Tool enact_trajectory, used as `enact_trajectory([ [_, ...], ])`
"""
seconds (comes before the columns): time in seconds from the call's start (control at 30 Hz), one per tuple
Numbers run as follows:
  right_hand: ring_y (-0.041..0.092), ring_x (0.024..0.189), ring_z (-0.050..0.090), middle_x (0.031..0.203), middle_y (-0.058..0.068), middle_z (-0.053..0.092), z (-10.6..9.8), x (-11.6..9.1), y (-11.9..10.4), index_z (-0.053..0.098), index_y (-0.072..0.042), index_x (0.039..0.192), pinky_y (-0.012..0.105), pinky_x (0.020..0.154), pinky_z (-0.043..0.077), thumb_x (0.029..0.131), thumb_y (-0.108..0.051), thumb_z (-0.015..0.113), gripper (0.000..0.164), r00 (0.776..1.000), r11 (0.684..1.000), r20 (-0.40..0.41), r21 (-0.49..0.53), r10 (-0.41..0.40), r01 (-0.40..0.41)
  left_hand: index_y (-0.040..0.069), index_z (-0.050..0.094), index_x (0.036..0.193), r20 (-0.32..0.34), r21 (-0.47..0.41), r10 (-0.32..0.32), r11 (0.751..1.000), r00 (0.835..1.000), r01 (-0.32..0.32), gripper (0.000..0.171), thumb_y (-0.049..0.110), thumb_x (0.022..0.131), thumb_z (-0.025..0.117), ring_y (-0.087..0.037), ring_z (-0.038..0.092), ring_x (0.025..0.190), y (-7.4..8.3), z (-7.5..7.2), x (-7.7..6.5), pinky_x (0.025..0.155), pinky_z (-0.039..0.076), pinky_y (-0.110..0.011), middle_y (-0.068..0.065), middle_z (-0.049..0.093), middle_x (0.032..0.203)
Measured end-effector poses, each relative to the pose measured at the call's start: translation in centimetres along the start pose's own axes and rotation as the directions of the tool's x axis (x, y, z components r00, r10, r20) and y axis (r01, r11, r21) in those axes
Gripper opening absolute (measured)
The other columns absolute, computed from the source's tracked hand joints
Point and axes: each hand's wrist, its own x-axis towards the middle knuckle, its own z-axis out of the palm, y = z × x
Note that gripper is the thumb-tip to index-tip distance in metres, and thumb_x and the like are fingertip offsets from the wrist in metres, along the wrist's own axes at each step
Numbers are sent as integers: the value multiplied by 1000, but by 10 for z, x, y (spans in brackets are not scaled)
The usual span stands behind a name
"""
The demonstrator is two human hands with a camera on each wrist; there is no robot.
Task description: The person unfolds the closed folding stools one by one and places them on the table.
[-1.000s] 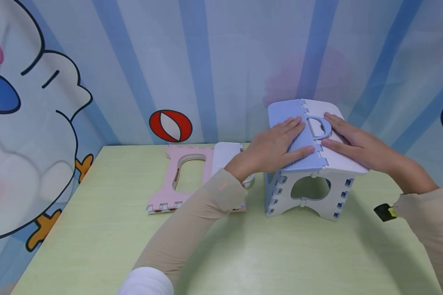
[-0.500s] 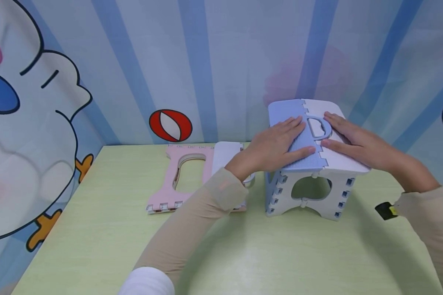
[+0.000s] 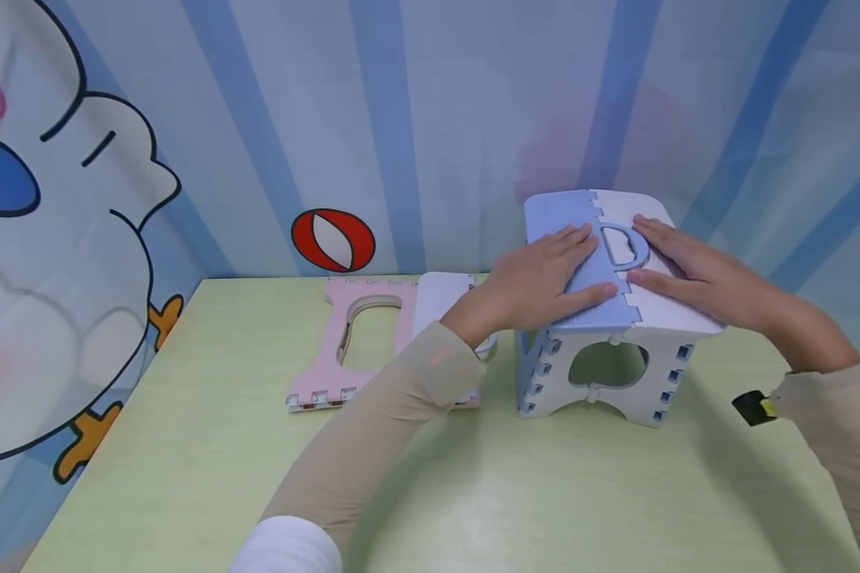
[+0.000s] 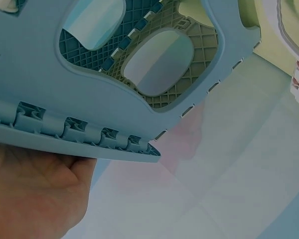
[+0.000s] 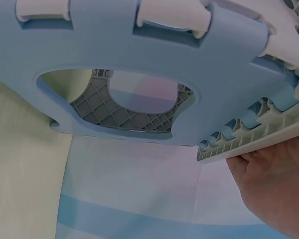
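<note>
Blue-and-white folding stool (image 3: 609, 317), upright and unfolded at the right of the tabletop (image 3: 186, 446). On its top, either side of the looped handle (image 3: 643, 253), flat hands with straight fingers: left hand (image 3: 530, 286) on the blue half, right hand (image 3: 702, 274) on the white. Near its left side, a folded pink-and-white stool (image 3: 328, 350), lying flat, partly behind the left sleeve (image 3: 380, 446). Beyond, a blue-striped backdrop (image 3: 466, 119).

On the counter (image 3: 208, 414), the stool (image 3: 616, 310) stands right of the folded stool (image 3: 331, 346), the backdrop (image 3: 459, 143) behind both.
</note>
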Motion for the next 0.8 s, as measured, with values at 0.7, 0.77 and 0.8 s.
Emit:
enact_trajectory([
  [0.7,40,150,-1,166,13,3,0,-1,6,9,-18,162,74,110,7,103,-30,54,76,1000,999,-18,27,-22,23,17,6,161,6,23,-3,1000,1000,3,80,68,101,20,-9,-4,150,2,1,2,119,1,-23,3,-2,166],
  [0.77,40,150,-1,166,12,3,0,-1,6,9,-18,162,73,110,7,103,-30,54,75,1000,999,-19,29,-23,24,18,6,161,6,25,-5,1000,1000,5,80,68,100,20,-9,-4,150,2,1,3,119,2,-23,3,-2,166],
  [0.8,40,150,-2,166,12,3,1,-1,6,9,-18,162,73,110,7,103,-30,54,75,1000,999,-19,32,-22,22,18,6,161,7,27,-7,1000,1000,7,80,68,100,19,-9,-3,150,2,2,2,119,2,-23,3,-2,166],
])
